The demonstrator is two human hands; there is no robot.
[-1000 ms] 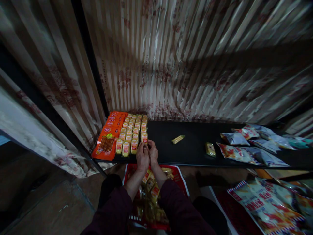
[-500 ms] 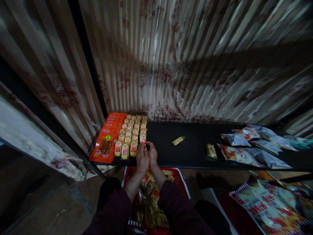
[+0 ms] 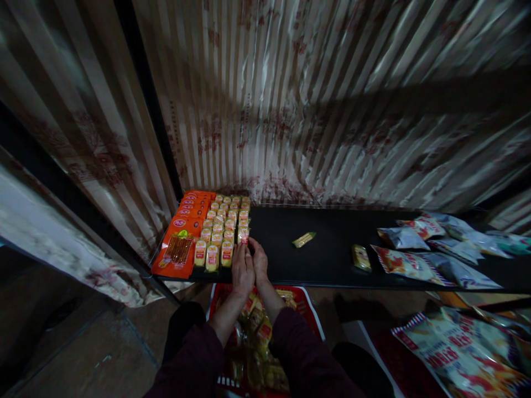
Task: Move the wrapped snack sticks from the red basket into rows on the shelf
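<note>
Side by side at the front of the black shelf, my left hand and my right hand close in on a small yellow snack pack with a red label. It stands at the near right end of rows of matching packs. My fingers are bent around its near end, and the hands partly hide it. Left of the rows lie overlapping orange snack bags. Below my forearms a red basket with a white rim holds many yellow packs.
A thin yellow pack lies mid-shelf, with another small pack farther right. Several chip bags lie on the right of the shelf. Larger bags sit low at right. A striped curtain hangs behind, beside a dark post.
Both hands stay at the same pack, with only a slight shift of the fingers. The view has turned very slightly; the packs on the shelf look unchanged.
</note>
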